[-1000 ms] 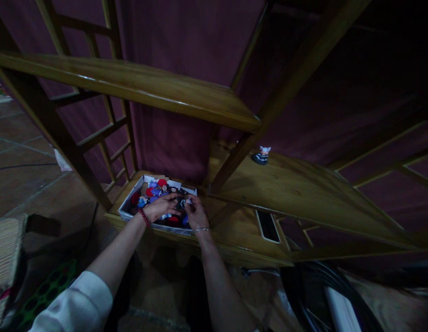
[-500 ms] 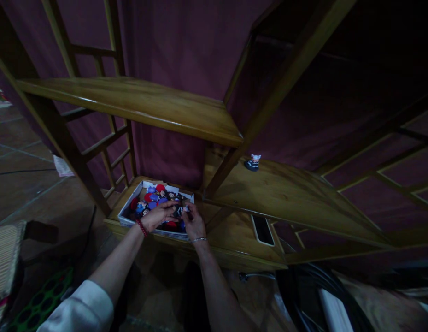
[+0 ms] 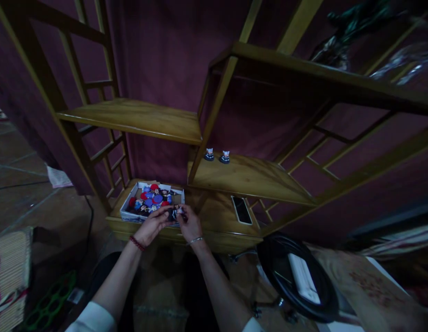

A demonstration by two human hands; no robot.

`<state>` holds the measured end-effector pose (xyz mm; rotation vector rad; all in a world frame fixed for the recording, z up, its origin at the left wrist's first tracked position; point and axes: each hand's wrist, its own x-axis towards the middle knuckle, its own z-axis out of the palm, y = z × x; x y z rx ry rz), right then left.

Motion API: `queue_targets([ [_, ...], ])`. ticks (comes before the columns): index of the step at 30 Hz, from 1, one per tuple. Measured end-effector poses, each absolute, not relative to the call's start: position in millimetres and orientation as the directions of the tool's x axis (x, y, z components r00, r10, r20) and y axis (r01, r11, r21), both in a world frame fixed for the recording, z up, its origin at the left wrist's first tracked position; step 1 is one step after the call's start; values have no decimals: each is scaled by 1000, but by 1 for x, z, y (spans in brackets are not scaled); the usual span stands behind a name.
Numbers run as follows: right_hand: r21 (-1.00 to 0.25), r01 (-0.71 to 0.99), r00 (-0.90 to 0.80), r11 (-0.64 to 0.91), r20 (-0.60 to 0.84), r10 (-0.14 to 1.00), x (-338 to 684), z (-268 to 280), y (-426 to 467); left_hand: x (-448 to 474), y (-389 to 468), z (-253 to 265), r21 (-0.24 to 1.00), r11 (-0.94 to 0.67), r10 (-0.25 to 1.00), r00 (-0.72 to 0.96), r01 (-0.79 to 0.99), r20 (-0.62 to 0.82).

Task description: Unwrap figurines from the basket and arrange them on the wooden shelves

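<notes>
You have the small dark figurine (image 3: pixel 174 212) between your two hands, in front of the near right corner of the box. Your left hand (image 3: pixel 154 226) has its grip closed around the dark base end, and your right hand (image 3: pixel 190 223) pinches the paler end with a narrow grip. Your fingers hide part of it, so you cannot tell whether it touches the box (image 3: pixel 130 216). Inside that open, pale-walled box lie more figurines (image 3: pixel 157 199), jumbled, with red, blue and dark parts. The box rests on the wooden lower board (image 3: pixel 214 218); to its right on that board lies a flat dark rectangle with a pale rim (image 3: pixel 242 210). Above, on the middle shelf (image 3: pixel 255 180), two pale-topped figurines (image 3: pixel 225 157) stand upright near each other, the left one just beside the slanting wooden post (image 3: pixel 214 110).
</notes>
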<state>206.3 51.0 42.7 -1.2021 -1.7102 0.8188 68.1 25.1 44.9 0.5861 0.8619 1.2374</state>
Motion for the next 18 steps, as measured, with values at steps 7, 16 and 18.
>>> queue_targets([
  [7,-850,374,-183,371,324,928,218,79,9,83,-20,70,746,195,978,71,-637,-195],
  [16,-845,352,-156,403,371,915,232,107,-38,97,-68,101,742,169,985,100,-649,-137],
  [18,-837,356,-159,415,383,910,235,112,-47,99,-77,106,742,160,987,107,-651,-118],
])
